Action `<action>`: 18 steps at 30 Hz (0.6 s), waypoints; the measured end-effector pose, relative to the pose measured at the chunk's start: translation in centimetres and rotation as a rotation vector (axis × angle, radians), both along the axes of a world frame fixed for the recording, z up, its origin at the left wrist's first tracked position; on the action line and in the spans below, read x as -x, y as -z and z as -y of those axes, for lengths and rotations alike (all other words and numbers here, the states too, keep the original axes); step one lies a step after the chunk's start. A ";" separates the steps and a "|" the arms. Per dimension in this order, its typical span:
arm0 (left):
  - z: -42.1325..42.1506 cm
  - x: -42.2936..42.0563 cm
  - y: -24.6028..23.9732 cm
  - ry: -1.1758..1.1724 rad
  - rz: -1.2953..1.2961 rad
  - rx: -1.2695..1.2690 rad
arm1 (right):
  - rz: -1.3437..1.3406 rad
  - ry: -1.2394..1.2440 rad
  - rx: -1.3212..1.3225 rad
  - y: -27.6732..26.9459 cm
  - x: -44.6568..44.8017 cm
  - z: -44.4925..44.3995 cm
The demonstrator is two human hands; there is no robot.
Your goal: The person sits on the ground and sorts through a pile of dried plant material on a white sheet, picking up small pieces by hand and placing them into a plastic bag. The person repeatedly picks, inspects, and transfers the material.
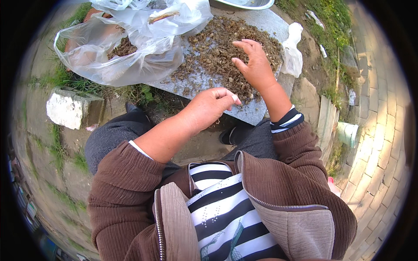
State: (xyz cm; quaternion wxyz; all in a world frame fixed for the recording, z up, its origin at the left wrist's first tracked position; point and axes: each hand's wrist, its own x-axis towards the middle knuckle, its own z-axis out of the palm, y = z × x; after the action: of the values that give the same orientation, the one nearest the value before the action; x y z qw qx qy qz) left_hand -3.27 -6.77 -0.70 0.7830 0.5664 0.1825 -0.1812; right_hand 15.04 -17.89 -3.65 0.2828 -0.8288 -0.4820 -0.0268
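Observation:
A loose heap of small, dry brown pieces, apparently dried plant matter (225, 42), is spread over a grey speckled slab (192, 76). Over the right part of the heap is my right hand (256, 63), its thumb and fingers apart and nothing seen between them. My left hand (214, 106) is at the slab's near edge with its fingers curled in and thumb against them; whether something small is inside is hidden. A clear plastic bag (153, 62) lies with its mouth wide at the slab's left, with more brown pieces inside.
A metal basin (248, 4) stands at the slab's far edge. Beside its right edge is a knotted white plastic bag (292, 52). A white-faced block (70, 107) sits on the ground to the left. Weeds and a pale green bucket (347, 134) border the brick paving (375, 156) on the right.

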 end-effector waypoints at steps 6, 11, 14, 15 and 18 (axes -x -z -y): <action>0.3 0.5 -1.6 -0.064 0.090 -0.021 | -0.123 -0.206 0.170 4.2 4.8 -4.9; 1.7 1.1 -1.0 -0.097 0.180 -0.001 | -0.011 -0.211 0.298 8.0 5.6 -8.2; 3.1 2.8 -2.1 0.015 0.307 -0.047 | -0.043 -0.068 0.165 7.2 2.5 -7.2; 3.5 3.2 -2.5 0.024 0.359 -0.046 | -0.070 -0.022 0.113 5.6 1.3 -6.5; 2.8 3.1 -3.6 0.046 0.345 -0.020 | -0.402 0.179 0.074 3.2 -1.9 -3.7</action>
State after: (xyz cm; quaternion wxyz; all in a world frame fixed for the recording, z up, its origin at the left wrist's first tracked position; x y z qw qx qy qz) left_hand -6.37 -9.55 2.89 0.7928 0.6007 0.0343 -0.0974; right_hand 16.93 -14.21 -6.86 0.3391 -0.8668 -0.3411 0.1318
